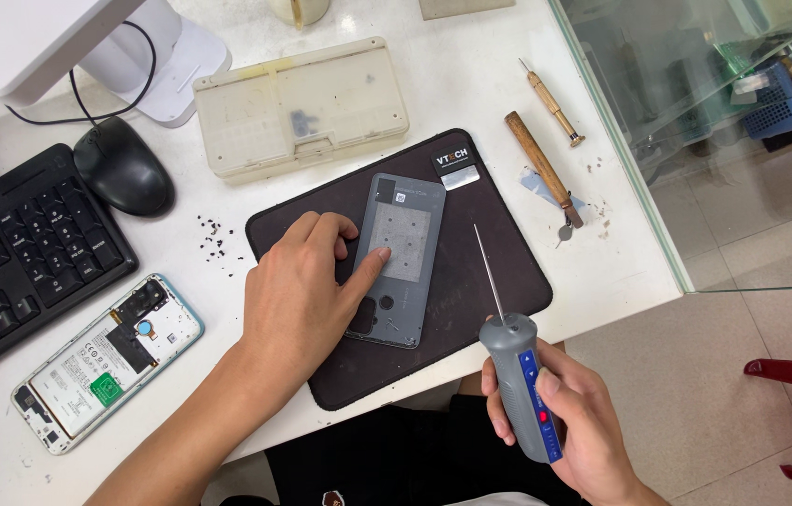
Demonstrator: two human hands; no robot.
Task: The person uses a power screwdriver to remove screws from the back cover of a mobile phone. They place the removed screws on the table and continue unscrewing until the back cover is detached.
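Left hand fingers press flat on grey phone back panel mid dark rectangular work mat, right hand fingers wrapped round grey-blue electric screwdriver off surface's near edge; opened phone body at near-left, looks mid-disassembly, bit not engaged.

Back cover on mat — keyboard left

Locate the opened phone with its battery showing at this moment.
In the head view, the opened phone lies on the white table at lower left, just below the black keyboard and left of the left hand.
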